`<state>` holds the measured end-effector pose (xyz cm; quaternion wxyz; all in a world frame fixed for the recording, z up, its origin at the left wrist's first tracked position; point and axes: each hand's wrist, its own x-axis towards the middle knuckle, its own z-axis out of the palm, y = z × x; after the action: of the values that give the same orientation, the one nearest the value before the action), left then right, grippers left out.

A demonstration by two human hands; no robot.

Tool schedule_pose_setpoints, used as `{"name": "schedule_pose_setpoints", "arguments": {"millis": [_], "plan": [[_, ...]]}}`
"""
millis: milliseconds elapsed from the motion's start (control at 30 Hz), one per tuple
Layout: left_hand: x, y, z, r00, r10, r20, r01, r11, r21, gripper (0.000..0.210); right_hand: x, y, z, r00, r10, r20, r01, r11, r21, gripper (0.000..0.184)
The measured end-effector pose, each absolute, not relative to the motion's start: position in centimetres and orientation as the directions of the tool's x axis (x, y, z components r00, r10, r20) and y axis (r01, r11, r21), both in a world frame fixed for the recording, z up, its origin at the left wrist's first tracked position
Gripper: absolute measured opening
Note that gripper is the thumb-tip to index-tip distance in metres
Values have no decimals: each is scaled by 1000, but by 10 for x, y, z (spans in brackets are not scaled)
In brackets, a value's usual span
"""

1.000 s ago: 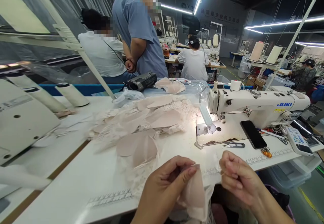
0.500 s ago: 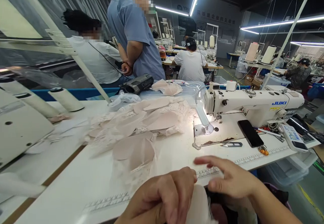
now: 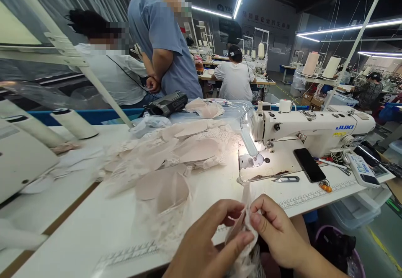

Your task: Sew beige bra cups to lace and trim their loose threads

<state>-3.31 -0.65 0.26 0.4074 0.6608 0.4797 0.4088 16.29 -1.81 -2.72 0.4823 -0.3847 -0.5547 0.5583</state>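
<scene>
At the table's front edge I hold a pale lace bra piece (image 3: pixel 246 192) up between both hands, its lower part hanging down near my lap. My left hand (image 3: pixel 210 238) has its fingers behind the fabric and its thumb in front, closed loosely around it. On the other side my right hand (image 3: pixel 278 232) pinches the edge of the piece between thumb and fingers. Several beige bra cups with lace (image 3: pixel 188 148) lie heaped left of the sewing machine (image 3: pixel 307 123). One cupped piece (image 3: pixel 172 190) lies closest to my left hand.
Right of the needle lie thread snips (image 3: pixel 285 179), a black phone (image 3: pixel 309 165) and a white handheld device (image 3: pixel 362 169). Thread cones (image 3: pixel 75 123) stand at left. A purple-rimmed bin (image 3: pixel 358 257) sits below right. Two people (image 3: pixel 166 39) (image 3: pixel 109 73) are close behind the table.
My right hand, open and apart before, has come in and pinched the fabric. My left hand has turned from a downward grip, and the piece is now raised between both hands.
</scene>
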Motion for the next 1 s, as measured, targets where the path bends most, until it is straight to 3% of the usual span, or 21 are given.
{"name": "schedule_pose_setpoints", "arguments": {"millis": [133, 233, 300, 367, 500, 667, 767, 833, 900, 1000], "plan": [[-24, 2, -3, 312, 947, -71, 135, 30, 990, 22, 166, -14, -43, -295, 950, 103, -174, 52, -983, 50], [-25, 4, -3, 260, 958, -119, 13, 120, 993, 26, 189, -2, -49, -284, 942, 178, 190, 237, -953, 45], [-26, 2, -2, 205, 973, -105, -1, 107, 994, 27, 212, 9, -49, -215, 940, 265, 491, 338, -803, 37], [-26, 0, 0, 155, 984, -86, 21, 84, 996, 28, 237, 23, -50, -129, 934, 334, 606, 341, -719, 24], [-24, -5, 4, 77, 995, -67, 91, 60, 994, 28, 273, 44, -64, -42, 911, 411, 763, 295, -575, 14], [-18, -8, 8, 27, 997, -68, 89, 65, 994, 24, 260, 31, -69, -25, 888, 459, 812, 286, -509, 21], [-13, -8, 7, 6, 998, -67, 103, 66, 992, 21, 224, 0, -51, -58, 883, 466, 769, 337, -543, 25], [-11, -8, 5, 1, 998, -57, 115, 56, 992, 19, 200, -20, -38, -128, 853, 506, 667, 452, -592, 28], [-9, -9, 4, 3, 999, -37, 123, 37, 992, 16, 181, -33, -29, -211, 778, 591, 612, 577, -541, 29], [-8, -11, 3, -6, 1000, -5, 150, 5, 989, 13, 168, -36, -25, -264, 703, 661, 664, 629, -404, 26]]}}
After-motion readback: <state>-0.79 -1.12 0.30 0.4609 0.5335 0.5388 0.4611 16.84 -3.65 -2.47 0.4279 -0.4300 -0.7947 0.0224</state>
